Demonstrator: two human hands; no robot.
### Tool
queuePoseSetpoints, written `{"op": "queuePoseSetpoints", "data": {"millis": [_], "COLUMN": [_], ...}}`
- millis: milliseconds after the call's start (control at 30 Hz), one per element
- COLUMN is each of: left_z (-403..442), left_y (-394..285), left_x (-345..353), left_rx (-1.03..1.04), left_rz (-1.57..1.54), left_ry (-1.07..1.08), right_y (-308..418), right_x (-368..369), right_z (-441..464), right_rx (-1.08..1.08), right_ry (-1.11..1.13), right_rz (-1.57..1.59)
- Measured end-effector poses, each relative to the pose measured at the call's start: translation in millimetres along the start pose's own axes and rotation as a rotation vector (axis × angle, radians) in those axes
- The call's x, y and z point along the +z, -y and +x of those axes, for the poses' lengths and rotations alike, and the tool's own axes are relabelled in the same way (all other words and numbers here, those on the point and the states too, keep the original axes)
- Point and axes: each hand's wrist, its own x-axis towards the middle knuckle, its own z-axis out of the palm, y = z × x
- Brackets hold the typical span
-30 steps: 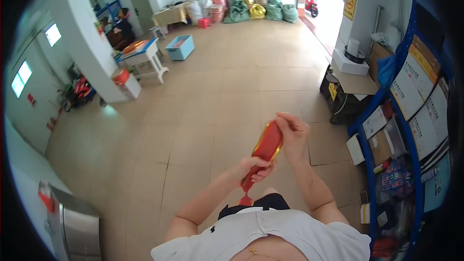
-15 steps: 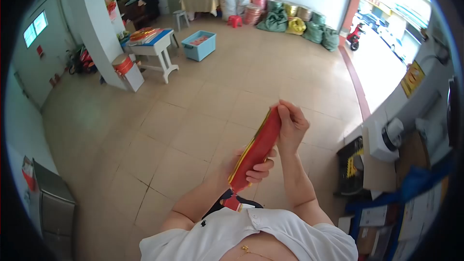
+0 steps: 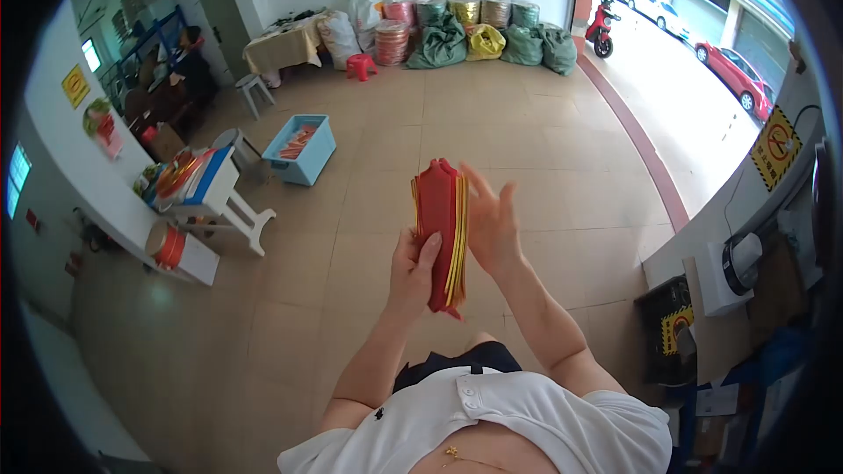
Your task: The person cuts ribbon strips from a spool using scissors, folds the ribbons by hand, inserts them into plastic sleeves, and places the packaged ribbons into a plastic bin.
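Note:
My left hand [image 3: 414, 265] grips a long red folded bundle [image 3: 436, 219] in front of my chest, with the thumb lying across its face. The bundle stands nearly upright and has a notched top end. Many thin red and gold-yellow layers show along its right side, like pleated paper or a folded paper lantern; its exact kind is unclear. My right hand [image 3: 493, 224] is just right of it, fingers spread and the palm turned toward the layered edge. Its fingertips are close to the top of the bundle, and I cannot tell whether they touch.
A light blue bin [image 3: 303, 151] with reddish pieces inside stands on the tiled floor. To its left is a small white table [image 3: 211, 193] piled with colourful items. Green sacks [image 3: 439, 42], rolls and a red stool [image 3: 360, 67] line the back wall. Boxes crowd the right side.
My right hand has let go of the bundle's upper end and opened beside it. The bundle has turned upright, showing its layered edge on the right. The view has swung left-to-right.

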Motion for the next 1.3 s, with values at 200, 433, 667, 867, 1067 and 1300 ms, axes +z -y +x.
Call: {"op": "queuePoseSetpoints", "data": {"millis": [200, 433, 667, 867, 1067, 1300], "left_z": [189, 396, 382, 607, 984, 1245], "left_y": [83, 91, 205, 233, 224, 355], "left_x": [-36, -184, -420, -512, -592, -742], "left_rx": [0.24, 0.271, -0.482, -0.812, -0.23, -0.164], "left_rz": [0.388, 0.614, 0.757, 0.433, 1.03, 0.179], "left_ry": [-0.09, -0.167, -1.03, -1.193, -0.254, -0.486], "right_y": [-73, -133, -215, -251, -253, -283], "right_x": [-65, -51, -63, -85, -107, -160], "right_z": [187, 462, 701, 901, 1073, 1293], "right_rx": [-0.094, -0.048, -0.081, -0.023, -0.117, -0.12], "right_ry": [-0.064, 0.09, 0.16, -0.061, -0.326, -0.417], "right_rz": [-0.382, -0.514, -0.724, -0.823, -0.877, -0.971]}}
